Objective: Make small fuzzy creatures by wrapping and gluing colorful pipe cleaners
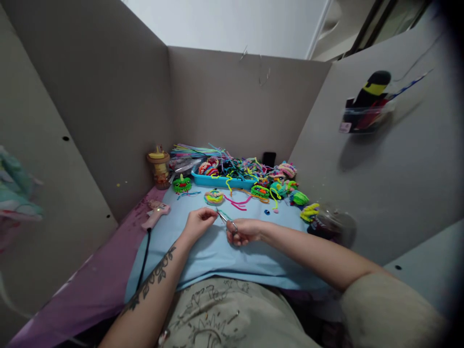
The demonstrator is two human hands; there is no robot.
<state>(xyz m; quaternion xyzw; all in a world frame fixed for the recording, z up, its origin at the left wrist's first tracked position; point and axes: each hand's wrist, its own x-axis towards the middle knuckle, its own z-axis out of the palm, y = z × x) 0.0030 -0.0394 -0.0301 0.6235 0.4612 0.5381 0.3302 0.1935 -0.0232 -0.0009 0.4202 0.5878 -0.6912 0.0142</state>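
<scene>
My right hand [242, 232] is closed round the handles of small metal scissors [225, 219], whose blades point up and left. Close by the scissor tips, my left hand [201, 223] has thumb and fingers pinched together; what sits between them is too small to make out. A thin teal strand [225, 214] shows just behind the blades, and I cannot tell whether it is held or lies on the cloth. Beyond my hands rests a round yellow-and-green fuzzy piece [214, 196], with pink fuzzy stems [237, 202] to its right.
A blue tray [224, 181] heaped with fuzzy stems stands at the back. A pink glue gun [155, 215] lies left on the light blue cloth [192, 263]. A green fuzzy figure [182, 184], a cup [159, 169] and a dark, clear-lidded container [328, 224] stand around the edges.
</scene>
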